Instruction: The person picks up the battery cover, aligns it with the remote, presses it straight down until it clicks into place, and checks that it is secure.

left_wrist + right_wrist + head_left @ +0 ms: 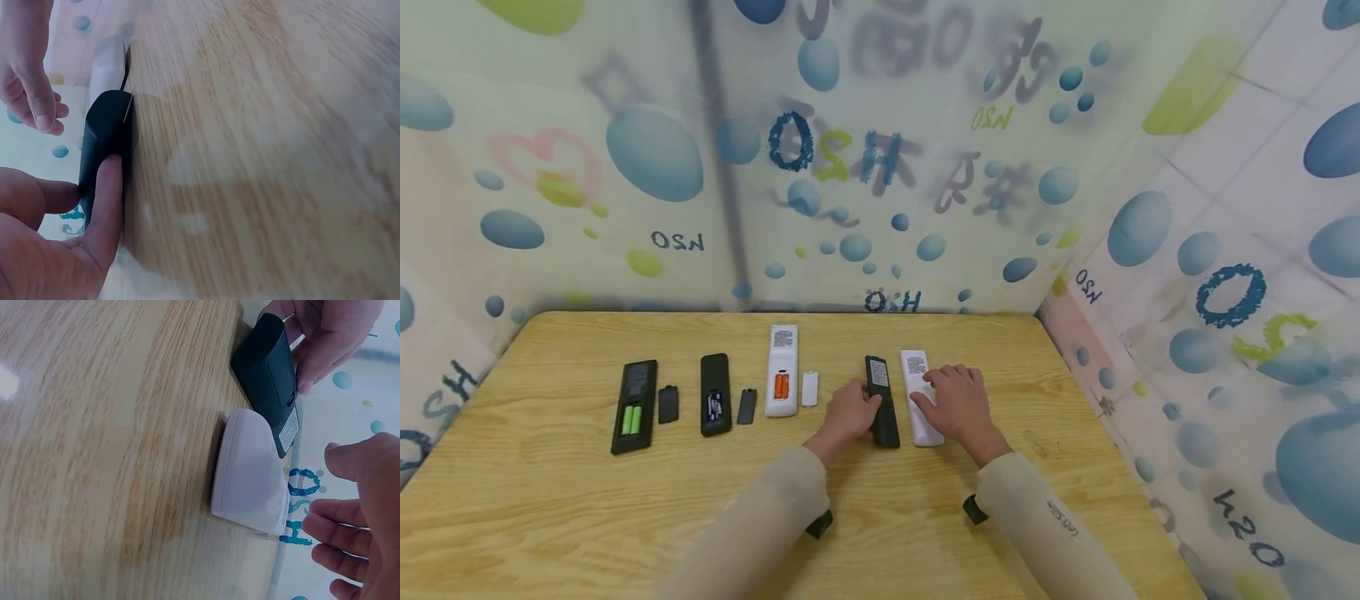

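Note:
A black remote control lies face down on the table, its label and closed back showing. My left hand grips it from the left, thumb on one side and fingers along the edge, as the left wrist view shows with the remote's dark end. To its right is a white remote control, also back up with a label at the far end. Over this one hovers my right hand, its fingers loosely bent. In the right wrist view that hand is apart from the white remote.
On the left lie two more black remotes and a white remote, with batteries in their uncovered compartments. Beside them are loose battery covers. A patterned curtain hangs behind the wooden table.

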Motion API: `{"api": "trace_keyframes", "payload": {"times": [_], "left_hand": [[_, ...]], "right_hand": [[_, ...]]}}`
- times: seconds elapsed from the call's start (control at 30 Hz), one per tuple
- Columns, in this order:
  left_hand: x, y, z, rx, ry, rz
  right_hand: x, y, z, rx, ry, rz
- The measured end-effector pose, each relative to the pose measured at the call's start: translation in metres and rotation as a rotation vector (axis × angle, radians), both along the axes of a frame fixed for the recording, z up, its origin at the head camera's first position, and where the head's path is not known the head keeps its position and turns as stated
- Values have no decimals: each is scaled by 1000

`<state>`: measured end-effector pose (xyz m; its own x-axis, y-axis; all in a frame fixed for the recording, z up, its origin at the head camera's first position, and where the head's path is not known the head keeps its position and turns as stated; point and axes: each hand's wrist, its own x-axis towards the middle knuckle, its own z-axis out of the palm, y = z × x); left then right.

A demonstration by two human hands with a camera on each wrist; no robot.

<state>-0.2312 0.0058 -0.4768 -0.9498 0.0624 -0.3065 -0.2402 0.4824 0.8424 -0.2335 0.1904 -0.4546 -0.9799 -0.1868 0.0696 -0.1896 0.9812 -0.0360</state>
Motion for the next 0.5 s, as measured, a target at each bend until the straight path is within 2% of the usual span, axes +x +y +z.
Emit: {"api": "trace_keyframes", "payload": {"times": [0.27,0.5], "left_hand": [[-4,1,-3,-20,-33,16],[1,-1,3,-48,-25,22]], "right_hand": [[0,-1,-2,-4,7,-7],[1,-4,-3,-6,-9,-5]]}}
